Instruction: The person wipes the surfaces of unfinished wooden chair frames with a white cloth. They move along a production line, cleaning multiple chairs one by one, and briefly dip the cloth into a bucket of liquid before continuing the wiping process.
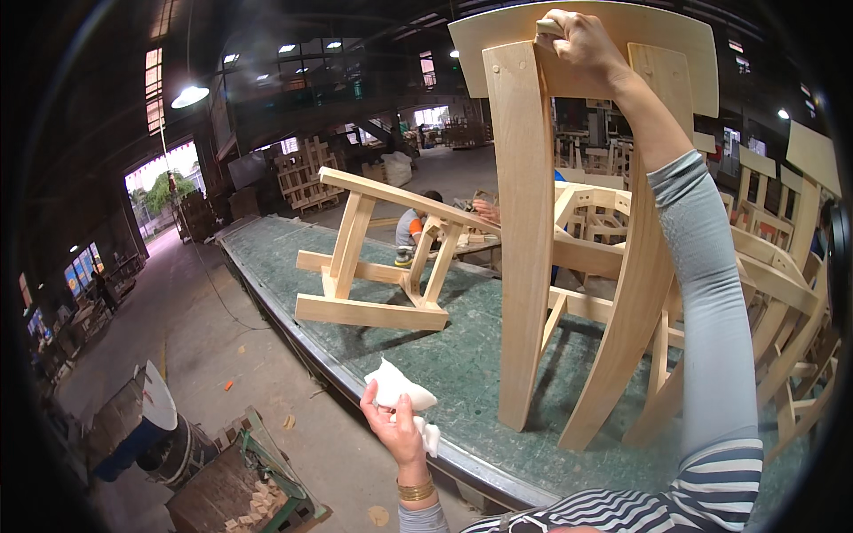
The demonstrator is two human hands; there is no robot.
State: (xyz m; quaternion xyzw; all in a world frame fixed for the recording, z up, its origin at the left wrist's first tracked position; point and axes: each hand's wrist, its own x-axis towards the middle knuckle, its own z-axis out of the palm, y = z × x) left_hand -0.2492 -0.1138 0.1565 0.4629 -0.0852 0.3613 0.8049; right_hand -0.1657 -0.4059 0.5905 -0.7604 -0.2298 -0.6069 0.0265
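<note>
My left hand [398, 437] is closed on a crumpled white cloth [400, 389], held near the bench's front edge. A wooden chair frame [522, 231] stands on the green-topped bench [480, 355], with two long curved back posts and a wide pale top panel [498, 27]. My right hand [582, 44] is raised to that panel above the left post. Its fingers are closed around a small tan pad [549, 28], whose exact kind I cannot make out. Left of the chair, a smaller wooden frame [373, 313] lies tipped on the bench.
More wooden chair frames [773, 258] crowd the right side. Beyond the bench, a person [410, 229] is partly hidden behind the tipped frame. On the floor at lower left are a box of wood offcuts [253, 502] and a dark drum [173, 449]. A cable [213, 284] hangs down to the floor.
</note>
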